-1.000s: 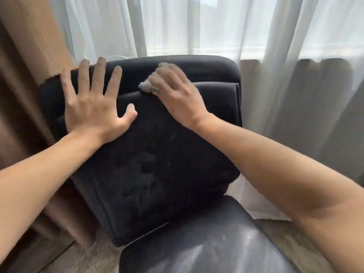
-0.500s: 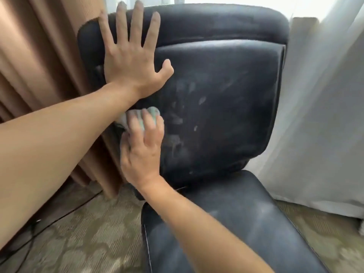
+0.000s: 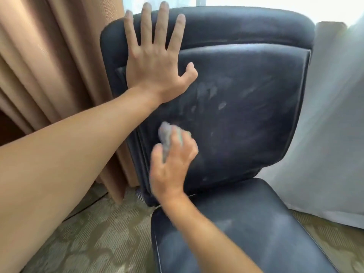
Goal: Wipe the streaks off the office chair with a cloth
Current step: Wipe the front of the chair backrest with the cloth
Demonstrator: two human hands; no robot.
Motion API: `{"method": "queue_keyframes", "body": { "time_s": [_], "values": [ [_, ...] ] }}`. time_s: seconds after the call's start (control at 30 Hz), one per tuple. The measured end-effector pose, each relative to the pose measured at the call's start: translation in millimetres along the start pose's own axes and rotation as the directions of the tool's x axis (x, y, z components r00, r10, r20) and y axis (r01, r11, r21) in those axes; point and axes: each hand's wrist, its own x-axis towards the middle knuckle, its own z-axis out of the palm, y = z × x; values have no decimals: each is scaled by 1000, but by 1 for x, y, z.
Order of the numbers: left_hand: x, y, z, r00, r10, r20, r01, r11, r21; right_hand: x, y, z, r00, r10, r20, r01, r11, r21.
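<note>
A black padded leather office chair point(image 3: 246, 107) fills the middle and right of the frame, its backrest upright and its seat running off the lower edge. The person's left hand point(image 3: 155, 64) lies flat on the upper left of the backrest, fingers straight and spread, palm pressed to the leather, fingertips reaching the top roll. Lower down, near the left edge of the back cushion, the right hand point(image 3: 171, 164) grips a small crumpled pale grey cloth point(image 3: 167, 136), fingers curled round it, the wad pushed against the leather; this hand is blurred, so the exact finger lie is hard to read. Pale smeary streaks point(image 3: 214, 97) show on the cushion in the centre of the frame, up and to the right of the cloth. Tan pleated curtains point(image 3: 49, 66) hang at the left, white sheer curtains point(image 3: 334, 115) at the right, and patterned beige carpet point(image 3: 102, 233) covers the lower left.
</note>
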Motion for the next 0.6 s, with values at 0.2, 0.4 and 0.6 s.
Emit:
{"method": "queue_keyframes", "body": {
  "time_s": [0.2, 0.4, 0.6],
  "values": [
    [1, 5, -6, 1000, 9, 12, -9, 1000, -13, 20, 66, -26, 987, -82, 140, 101, 985, -138],
    [2, 4, -1, 1000, 1, 24, 0, 1000, -4, 18, 35, -7, 882, 469, -45, -471, 879, -70],
    [-1, 4, -4, 1000, -11, 17, 11, 1000, 7, -24, 18, -20, 955, 117, 274, -78, 986, -147]
  ]
}}
